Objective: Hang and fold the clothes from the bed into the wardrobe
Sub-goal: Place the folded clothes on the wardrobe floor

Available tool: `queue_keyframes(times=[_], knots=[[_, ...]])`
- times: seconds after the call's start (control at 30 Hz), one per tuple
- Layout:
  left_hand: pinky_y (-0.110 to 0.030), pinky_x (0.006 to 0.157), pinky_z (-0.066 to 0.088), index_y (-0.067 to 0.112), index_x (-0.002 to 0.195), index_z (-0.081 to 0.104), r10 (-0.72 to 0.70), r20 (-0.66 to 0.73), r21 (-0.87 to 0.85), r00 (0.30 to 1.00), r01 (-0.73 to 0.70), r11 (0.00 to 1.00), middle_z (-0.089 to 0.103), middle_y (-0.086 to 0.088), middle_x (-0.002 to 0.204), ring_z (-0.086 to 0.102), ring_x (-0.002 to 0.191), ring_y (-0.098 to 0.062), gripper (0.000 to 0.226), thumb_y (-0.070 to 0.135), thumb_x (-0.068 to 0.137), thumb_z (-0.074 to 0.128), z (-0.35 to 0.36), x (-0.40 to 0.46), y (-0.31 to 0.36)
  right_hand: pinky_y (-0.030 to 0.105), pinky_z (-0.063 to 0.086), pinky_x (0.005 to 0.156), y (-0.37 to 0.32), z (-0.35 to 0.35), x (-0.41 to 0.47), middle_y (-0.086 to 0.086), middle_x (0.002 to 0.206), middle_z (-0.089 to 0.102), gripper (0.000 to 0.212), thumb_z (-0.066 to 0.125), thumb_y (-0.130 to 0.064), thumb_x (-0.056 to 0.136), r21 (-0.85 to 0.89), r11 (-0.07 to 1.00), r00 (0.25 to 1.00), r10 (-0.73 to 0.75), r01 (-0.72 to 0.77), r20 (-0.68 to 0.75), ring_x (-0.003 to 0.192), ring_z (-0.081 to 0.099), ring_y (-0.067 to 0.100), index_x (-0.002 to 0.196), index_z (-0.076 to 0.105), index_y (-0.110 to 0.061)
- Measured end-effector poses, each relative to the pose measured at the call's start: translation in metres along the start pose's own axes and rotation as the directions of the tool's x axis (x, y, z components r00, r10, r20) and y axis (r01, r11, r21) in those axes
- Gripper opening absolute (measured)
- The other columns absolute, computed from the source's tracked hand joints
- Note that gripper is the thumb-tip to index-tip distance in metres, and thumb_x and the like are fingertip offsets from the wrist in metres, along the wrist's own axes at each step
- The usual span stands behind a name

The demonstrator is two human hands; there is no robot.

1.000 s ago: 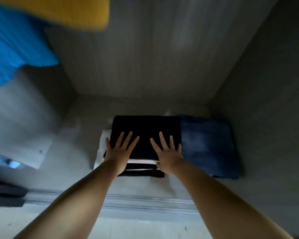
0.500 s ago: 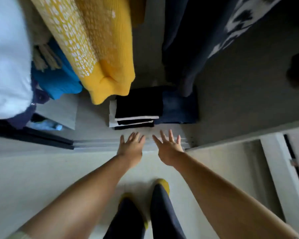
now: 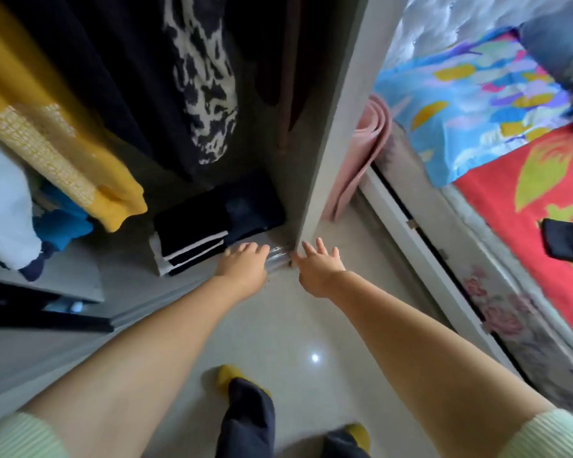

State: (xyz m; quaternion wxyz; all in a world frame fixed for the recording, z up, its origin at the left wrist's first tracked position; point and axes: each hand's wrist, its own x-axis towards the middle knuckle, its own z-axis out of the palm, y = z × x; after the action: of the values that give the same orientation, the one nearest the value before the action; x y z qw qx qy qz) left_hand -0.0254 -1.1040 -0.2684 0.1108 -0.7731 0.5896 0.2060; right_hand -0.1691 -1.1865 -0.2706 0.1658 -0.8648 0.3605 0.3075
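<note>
Head view: folded stack (image 3: pixel 192 239) inside wardrobe (image 3: pixel 328 133)

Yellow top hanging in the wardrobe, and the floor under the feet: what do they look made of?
Yellow top: seemingly a soft knit, matte, with a pale patterned band and thick cuff. Floor: probably polished tile or stone, pale and glossy, mirroring a bright light spot.

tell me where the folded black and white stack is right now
In the head view, the folded stack sits on the wardrobe floor, left of centre, below the hanging yellow sweater and beside the folded jeans.
</note>
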Motion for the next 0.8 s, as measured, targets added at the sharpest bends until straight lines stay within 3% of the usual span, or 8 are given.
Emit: queue_keyframes(times=[0.2,0.33,0.53,0.6,0.8], knots=[[-0.038,0.098,0.037,0.016,0.130,0.045,0.121,-0.035,0.058,0.992,-0.119,0.991,0.050,-0.008,0.132,0.043,0.125,-0.027,0.036,0.021,0.095,0.040,-0.030,-0.003,0.138,0.059,0.010,0.116,0.114,0.013,-0.095,0.007,0.160,0.004,0.063,0.038,-0.010,0.095,0.086,0.986,0.986,0.147,-0.141,-0.076,0.147,-0.004,0.036,0.152,0.015,-0.023],[-0.038,0.098,0.037,0.015,0.134,0.043,0.279,-0.057,0.079,0.959,-0.275,0.958,0.047,-0.008,0.134,0.041,0.127,-0.026,0.039,0.021,0.096,0.040,-0.040,-0.014,0.270,0.058,0.011,0.116,0.215,0.050,-0.187,0.009,0.160,0.001,0.069,0.040,-0.002,0.092,0.153,0.945,0.951,0.302,-0.290,-0.059,0.147,-0.003,0.036,0.153,0.014,-0.022],[-0.041,0.097,0.040,0.015,0.138,0.040,0.574,-0.077,0.169,0.815,-0.556,0.814,0.045,-0.008,0.135,0.042,0.126,-0.026,0.043,0.021,0.096,0.039,-0.062,-0.020,0.467,0.058,0.022,0.112,0.370,0.118,-0.316,0.010,0.158,0.011,0.059,0.042,-0.011,0.096,0.309,0.791,0.829,0.559,-0.529,-0.010,0.144,0.009,0.037,0.150,0.020,-0.020],[-0.041,0.096,0.041,0.014,0.137,0.040,0.621,-0.061,0.192,0.781,-0.602,0.776,0.046,-0.008,0.134,0.043,0.125,-0.027,0.042,0.022,0.095,0.040,-0.063,-0.017,0.505,0.057,0.023,0.112,0.402,0.130,-0.338,0.009,0.158,0.009,0.062,0.044,-0.016,0.096,0.361,0.738,0.798,0.601,-0.570,0.033,0.145,0.008,0.036,0.151,0.017,-0.021],[-0.041,0.093,0.042,0.014,0.139,0.038,0.730,-0.014,0.250,0.684,-0.704,0.665,0.047,-0.008,0.132,0.046,0.120,-0.026,0.044,0.021,0.097,0.040,-0.069,0.026,0.600,0.055,0.022,0.114,0.490,0.151,-0.362,0.010,0.161,0.004,0.065,0.036,-0.002,0.094,0.481,0.608,0.718,0.693,-0.632,0.066,0.146,0.007,0.034,0.152,0.016,-0.021]])
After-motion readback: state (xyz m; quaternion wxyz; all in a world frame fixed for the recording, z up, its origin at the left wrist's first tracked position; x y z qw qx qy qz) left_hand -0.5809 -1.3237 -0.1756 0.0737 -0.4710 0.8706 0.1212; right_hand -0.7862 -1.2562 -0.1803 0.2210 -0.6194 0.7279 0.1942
